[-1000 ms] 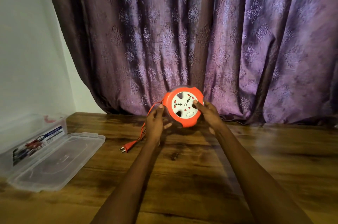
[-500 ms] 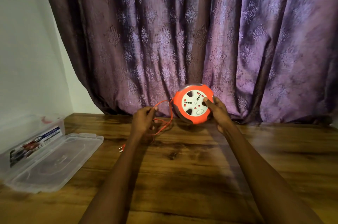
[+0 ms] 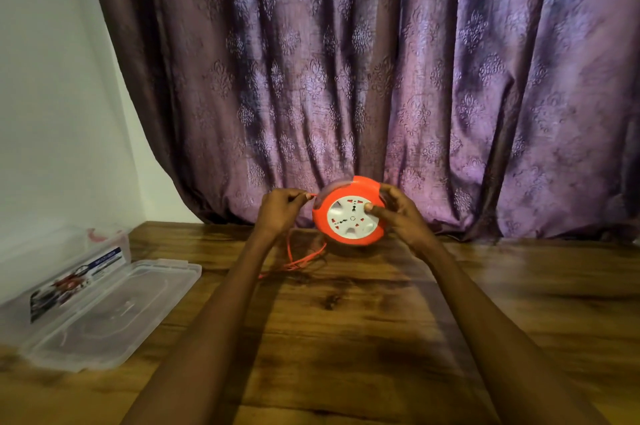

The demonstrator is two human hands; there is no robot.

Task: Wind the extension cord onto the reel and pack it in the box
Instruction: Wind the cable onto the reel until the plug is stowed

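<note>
While our right hand [image 3: 398,216] grips the orange reel [image 3: 349,211] on edge above the table's [image 3: 346,338] far edge, thumb on its white socket face, our left hand [image 3: 280,213] pinches the cord [image 3: 298,260] just left of the rim. The loose cord hangs down and lies on the table below. The clear box [image 3: 69,272] sits open at the table's left edge, its lid [image 3: 114,313] flat beside it.

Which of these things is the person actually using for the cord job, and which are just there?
In use:
- orange reel, held by the right hand
- orange cord, pinched by the left hand
- clear plastic box with its open lid, waiting at the left

Just there:
- purple curtain
- wooden table
- white wall
</note>
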